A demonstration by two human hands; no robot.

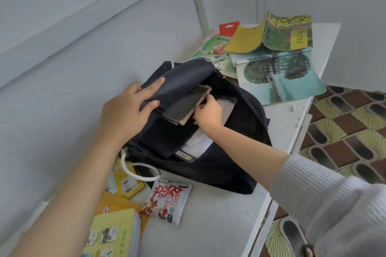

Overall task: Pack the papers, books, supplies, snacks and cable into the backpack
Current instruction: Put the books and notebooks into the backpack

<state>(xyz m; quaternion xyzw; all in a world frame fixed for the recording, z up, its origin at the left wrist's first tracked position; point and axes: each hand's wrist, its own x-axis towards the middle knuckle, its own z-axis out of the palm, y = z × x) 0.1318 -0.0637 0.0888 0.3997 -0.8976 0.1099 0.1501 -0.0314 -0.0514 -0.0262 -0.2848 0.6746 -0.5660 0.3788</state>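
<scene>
On the white bench (229, 215), from the head camera, the left grip (133, 108) was clamped on the raised flap of the dark backpack (219, 165), fingers and thumb closed on the fabric, the mouth gaping. Just right of it, the right grip (208, 110) pinched a dark book (186, 104), tilted half inside the opening above white papers (198, 142). Near the left wrist lay a looped white cable (142, 173) and a snack packet (167, 202); beyond the right grip, more books (279, 77) lay spread.
</scene>
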